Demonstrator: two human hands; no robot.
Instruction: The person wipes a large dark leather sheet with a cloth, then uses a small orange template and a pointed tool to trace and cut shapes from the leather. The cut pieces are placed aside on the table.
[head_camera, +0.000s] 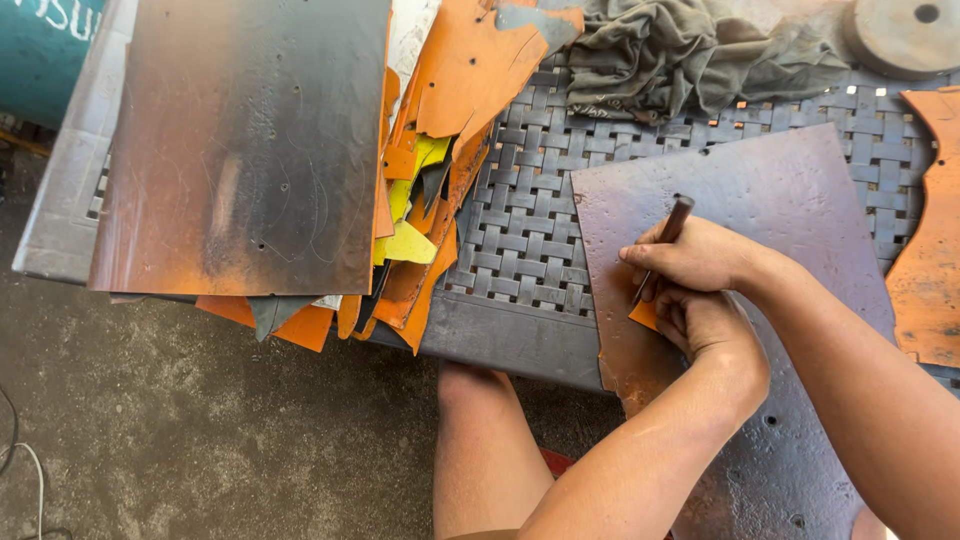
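Leather on hand: two large dark sheets, one under the hands (760, 200), one left of it on the scrap pile (240, 140).
Small orange piece (645, 316): one, flat on the near sheet, tucked under the fingers of both hands, only a corner showing.
Right hand (700, 255): closed around a dark cutting tool (668, 235), tip down at the orange piece.
Left hand (705, 325): fingers curled, pressing the orange piece against the sheet.
Scraps (440, 180): many orange, a few yellow, heaped left of the near sheet.
Woven bench (530, 220): one, beneath the near sheet.
Grey cloth (690, 50): one, beyond the near sheet.
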